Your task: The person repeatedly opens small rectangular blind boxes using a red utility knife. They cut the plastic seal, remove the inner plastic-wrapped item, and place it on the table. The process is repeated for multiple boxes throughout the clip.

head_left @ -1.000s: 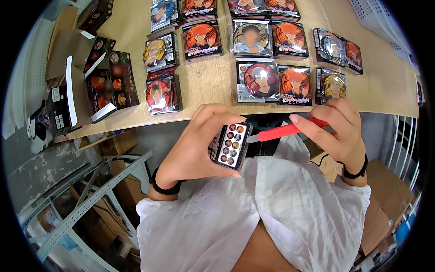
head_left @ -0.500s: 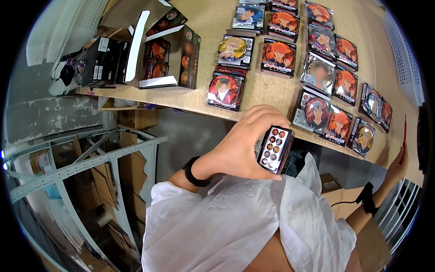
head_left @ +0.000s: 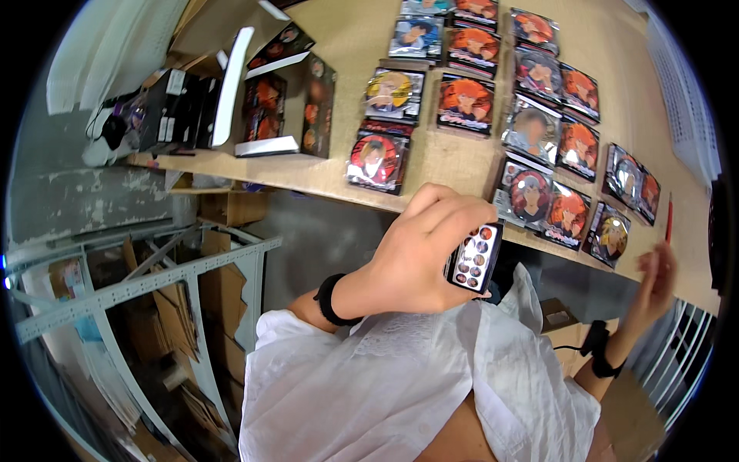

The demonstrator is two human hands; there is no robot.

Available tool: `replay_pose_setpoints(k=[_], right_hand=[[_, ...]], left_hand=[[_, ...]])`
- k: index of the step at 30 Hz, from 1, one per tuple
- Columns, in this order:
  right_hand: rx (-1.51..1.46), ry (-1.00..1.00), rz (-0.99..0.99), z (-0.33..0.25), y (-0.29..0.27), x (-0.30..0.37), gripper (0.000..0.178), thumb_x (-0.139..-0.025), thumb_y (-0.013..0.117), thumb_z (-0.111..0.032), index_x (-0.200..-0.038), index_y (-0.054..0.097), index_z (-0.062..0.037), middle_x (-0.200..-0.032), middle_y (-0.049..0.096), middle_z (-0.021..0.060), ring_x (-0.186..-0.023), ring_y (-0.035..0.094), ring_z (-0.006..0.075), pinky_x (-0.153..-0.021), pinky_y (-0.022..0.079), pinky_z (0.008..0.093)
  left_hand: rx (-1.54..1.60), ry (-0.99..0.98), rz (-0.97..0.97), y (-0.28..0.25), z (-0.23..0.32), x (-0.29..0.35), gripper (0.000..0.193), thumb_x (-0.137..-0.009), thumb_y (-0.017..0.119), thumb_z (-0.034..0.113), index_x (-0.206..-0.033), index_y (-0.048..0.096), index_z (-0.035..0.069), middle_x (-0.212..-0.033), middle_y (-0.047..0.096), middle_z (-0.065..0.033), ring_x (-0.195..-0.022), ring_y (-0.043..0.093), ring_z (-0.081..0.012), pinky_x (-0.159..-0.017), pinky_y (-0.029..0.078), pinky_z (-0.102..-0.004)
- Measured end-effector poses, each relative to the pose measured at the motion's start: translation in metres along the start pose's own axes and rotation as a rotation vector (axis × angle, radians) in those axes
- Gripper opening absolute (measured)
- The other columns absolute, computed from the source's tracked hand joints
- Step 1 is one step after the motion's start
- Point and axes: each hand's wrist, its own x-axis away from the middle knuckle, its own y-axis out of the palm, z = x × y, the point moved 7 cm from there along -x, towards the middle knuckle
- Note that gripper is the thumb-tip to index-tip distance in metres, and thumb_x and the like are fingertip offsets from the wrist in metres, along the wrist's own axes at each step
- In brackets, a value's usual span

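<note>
My left hand (head_left: 419, 254) is closed round a small dark box (head_left: 474, 258) in front of my body, below the table's front edge. The box's upturned white face carries rows of small round pictures. My right hand (head_left: 654, 283), smeared by motion, is at the table's right front edge. A thin red pen-like stick (head_left: 669, 219) reaches up just beyond its fingertips; whether the fingers grip it is unclear. Between the hands, stacks of small boxes topped with wrapped round badges (head_left: 531, 194) stand in columns on the table. A badge with a yellow-haired figure (head_left: 608, 235) lies closest to my right hand.
An open black carton (head_left: 317, 115) with white flaps stands at the table's left, beside dark boxes (head_left: 175, 108). White perforated baskets (head_left: 681, 100) border the far right. Below left is a metal rack (head_left: 154, 271) with flattened cardboard. A cardboard box (head_left: 558, 314) sits under the table.
My right hand has moved left and nearer to me, and the red stick appears further left. My left hand still holds the small box, slightly turned and shifted right.
</note>
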Motion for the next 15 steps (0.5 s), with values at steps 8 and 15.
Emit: replay_pose_setpoints(k=[8, 15], right_hand=[[-0.723, 0.147, -0.898, -0.124, 0.149, 0.051, 0.058, -0.078, 0.061, 0.005, -0.130, 0.037, 0.0007, -0.094, 0.061, 0.0128, -0.074, 0.066, 0.0145, -0.063, 0.053, 0.0234], [-0.715, 0.101, -0.960, -0.133, 0.155, 0.049, 0.058, -0.075, 0.061, 0.004, -0.128, 0.038, -0.0021, -0.086, 0.062, 0.0098, -0.069, 0.065, 0.0134, -0.059, 0.052, 0.0241]], left_hand=[[-0.169, 0.202, 0.018, 0.020, 0.025, 0.000, 0.057, -0.049, 0.073, 0.007, -0.105, 0.060, 0.002, -0.109, 0.061, -0.0082, -0.091, 0.054, -0.0270, -0.077, 0.047, -0.0338], [-0.205, 0.213, 0.026, 0.025, 0.026, -0.002, 0.061, -0.046, 0.079, 0.006, -0.104, 0.057, 0.003, -0.103, 0.062, -0.0103, -0.091, 0.056, -0.0291, -0.079, 0.045, -0.0370]])
